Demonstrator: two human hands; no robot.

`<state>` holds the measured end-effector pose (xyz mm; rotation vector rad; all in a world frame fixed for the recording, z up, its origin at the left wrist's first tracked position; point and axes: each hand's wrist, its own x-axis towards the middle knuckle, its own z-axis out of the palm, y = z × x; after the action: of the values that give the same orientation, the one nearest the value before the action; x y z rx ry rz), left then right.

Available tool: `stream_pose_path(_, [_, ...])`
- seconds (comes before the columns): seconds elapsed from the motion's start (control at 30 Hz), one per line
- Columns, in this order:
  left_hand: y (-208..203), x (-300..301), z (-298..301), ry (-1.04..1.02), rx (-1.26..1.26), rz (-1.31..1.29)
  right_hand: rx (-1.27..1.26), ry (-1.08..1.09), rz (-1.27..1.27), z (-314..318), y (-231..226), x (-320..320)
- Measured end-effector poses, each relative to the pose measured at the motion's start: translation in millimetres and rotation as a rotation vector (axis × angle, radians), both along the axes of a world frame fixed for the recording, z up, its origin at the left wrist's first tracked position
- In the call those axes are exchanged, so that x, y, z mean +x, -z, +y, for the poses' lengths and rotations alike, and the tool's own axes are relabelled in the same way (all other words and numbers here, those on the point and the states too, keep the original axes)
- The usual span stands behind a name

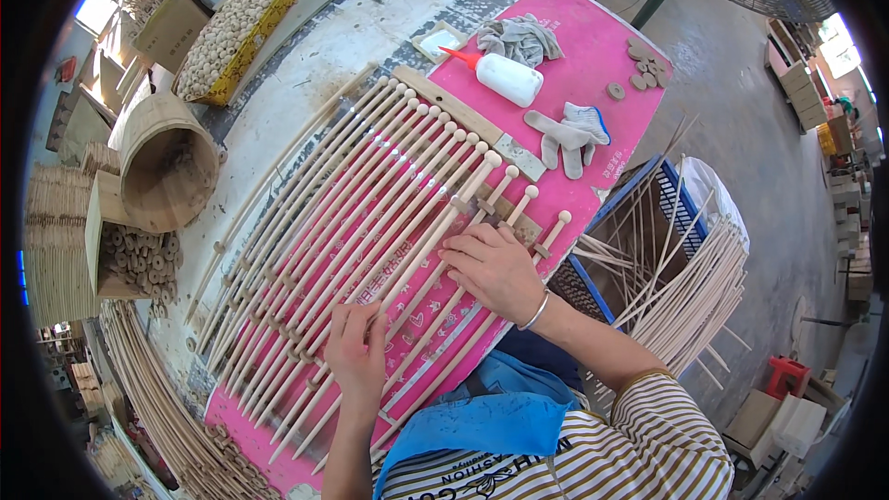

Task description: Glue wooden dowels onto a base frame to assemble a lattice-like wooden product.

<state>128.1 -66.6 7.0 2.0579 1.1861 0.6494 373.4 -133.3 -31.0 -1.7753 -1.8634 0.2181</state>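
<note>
A row of pale wooden sticks (394, 185) with round ball ends lies slantwise across a pink sheet (593, 46). Small wooden rings sit on several of them, both near the ball ends and at the lower left. My left hand (356, 352) pinches one wooden stick around its middle between thumb and fingers. Farther up and to the right, my right hand (495, 268) curls its fingers over a wooden stick, just below a wooden ring (486, 207); its thumb is partly hidden. Flat wooden bars (444, 102) lie beneath the ball ends.
Beyond the sticks are a white bottle (509, 80) with a red nozzle, gloves (567, 137), a grey cloth (520, 39) and loose wooden discs (639, 81). At left stand a yellow box (269, 23) of wooden balls and a round tub (167, 157). A blue crate (607, 208) with sticks is at right.
</note>
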Motion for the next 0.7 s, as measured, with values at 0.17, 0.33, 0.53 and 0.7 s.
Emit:
stream_pose_path(0.17, [11, 12, 1, 0.032, 0.094, 0.11, 0.052, 0.002, 0.016, -2, 1, 2])
stream_pose_path(0.33, [16, 19, 3, 0.061, 0.199, 0.215, 0.102, 0.002, 0.049, -2, 2, 3])
stream_pose_path(0.53, [22, 19, 3, 0.111, 0.311, 0.332, 0.069, 0.009, 0.041, -6, 5, 4])
stream_pose_path(0.7, [22, 18, 3, 0.116, 0.309, 0.362, 0.134, 0.017, 0.102, -5, 2, 12])
